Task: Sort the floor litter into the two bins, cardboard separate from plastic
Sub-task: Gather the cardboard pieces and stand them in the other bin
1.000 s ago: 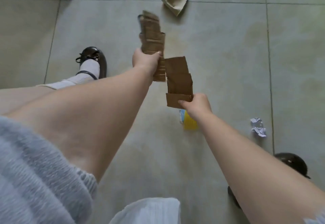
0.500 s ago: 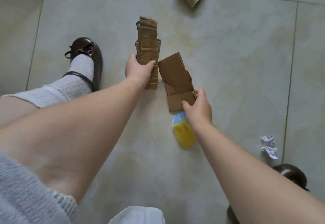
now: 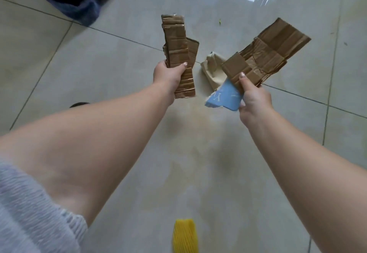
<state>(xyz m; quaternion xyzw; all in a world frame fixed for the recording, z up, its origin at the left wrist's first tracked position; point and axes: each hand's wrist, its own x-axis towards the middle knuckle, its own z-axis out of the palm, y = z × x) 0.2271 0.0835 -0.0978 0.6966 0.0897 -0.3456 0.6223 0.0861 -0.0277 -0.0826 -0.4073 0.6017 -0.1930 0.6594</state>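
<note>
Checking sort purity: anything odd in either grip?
Yes. The right hand pinches a light-blue piece together with its brown cardboard; its material is unclear, possibly mixed. The left hand holds only cardboard strips.
</note>
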